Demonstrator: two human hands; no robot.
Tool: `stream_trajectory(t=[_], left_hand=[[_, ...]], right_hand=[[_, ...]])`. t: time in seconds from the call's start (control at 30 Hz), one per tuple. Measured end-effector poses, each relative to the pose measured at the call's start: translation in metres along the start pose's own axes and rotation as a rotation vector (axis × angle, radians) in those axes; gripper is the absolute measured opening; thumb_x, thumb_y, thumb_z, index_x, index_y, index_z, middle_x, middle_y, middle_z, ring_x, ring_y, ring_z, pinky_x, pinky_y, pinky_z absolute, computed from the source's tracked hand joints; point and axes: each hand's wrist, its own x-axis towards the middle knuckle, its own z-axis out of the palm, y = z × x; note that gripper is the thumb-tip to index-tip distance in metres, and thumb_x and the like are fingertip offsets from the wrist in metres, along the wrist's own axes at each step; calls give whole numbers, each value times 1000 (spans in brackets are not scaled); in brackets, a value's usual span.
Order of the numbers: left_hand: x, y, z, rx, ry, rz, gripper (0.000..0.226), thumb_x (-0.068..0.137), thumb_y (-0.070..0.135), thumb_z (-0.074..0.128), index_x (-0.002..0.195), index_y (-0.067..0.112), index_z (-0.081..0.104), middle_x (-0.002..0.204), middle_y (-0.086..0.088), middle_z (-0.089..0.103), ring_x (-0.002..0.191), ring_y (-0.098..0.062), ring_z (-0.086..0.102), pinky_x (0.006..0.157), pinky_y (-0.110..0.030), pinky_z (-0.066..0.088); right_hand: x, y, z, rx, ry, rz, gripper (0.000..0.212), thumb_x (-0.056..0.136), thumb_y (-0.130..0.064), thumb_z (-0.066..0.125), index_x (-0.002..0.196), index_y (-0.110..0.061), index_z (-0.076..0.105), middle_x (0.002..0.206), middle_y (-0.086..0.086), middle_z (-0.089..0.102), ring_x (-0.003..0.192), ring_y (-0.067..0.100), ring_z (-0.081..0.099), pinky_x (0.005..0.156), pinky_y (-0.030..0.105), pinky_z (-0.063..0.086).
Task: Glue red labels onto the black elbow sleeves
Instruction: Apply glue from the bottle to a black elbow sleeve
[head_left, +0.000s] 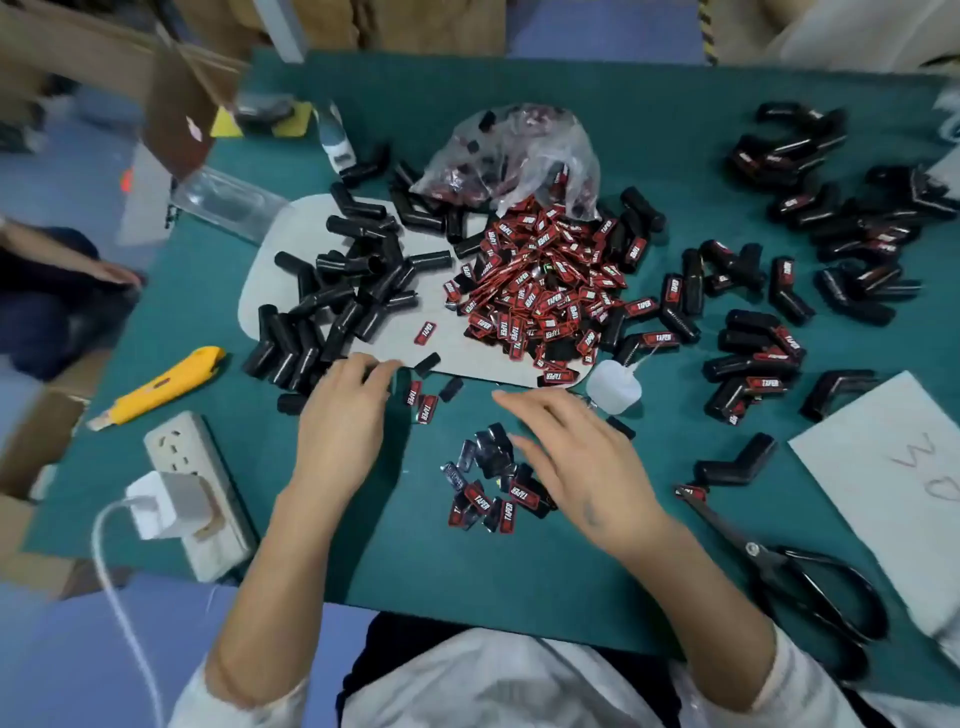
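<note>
Inside plastic bag (511, 156), red labels (540, 270)

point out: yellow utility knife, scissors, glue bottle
yellow utility knife (165, 384): head view, middle of its yellow body.
scissors (821, 587): head view, black handle loop.
glue bottle (614, 387): head view, its translucent white body.

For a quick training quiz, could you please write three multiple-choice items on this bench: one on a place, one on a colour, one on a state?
1. Where does the utility knife lie?
A. left of the left hand
B. inside the plastic bag
C. on the white paper

2. What colour is the table mat?
A. orange
B. green
C. white

3. How are the scissors?
A. held in the right hand
B. lying on the mat
C. standing in a cup

Answers:
1 A, the knife is at the mat's left edge.
2 B, the bare mat is green.
3 B, no hand touches them.
</note>
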Motion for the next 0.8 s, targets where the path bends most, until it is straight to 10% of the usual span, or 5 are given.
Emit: stream_trajectory(t=[0.57,0.8], left_hand=[[65,108,16,-445,99,215,36,102,12,67,138,14,67,107,-8,59,95,-24,60,61,-40,53],[75,119,26,-405,74,180,5,101,20,71,102,15,71,102,-1,60,91,-20,59,56,-40,53]], right_hand=[[-10,32,22,96,120,119,24,106,-27,59,119,-18,77,102,-4,71,86,19,70,72,40,60],[-31,44,2,178,501,205,28,106,-44,59,89,-23,70,82,-14,64,66,1,52,68,18,46]])
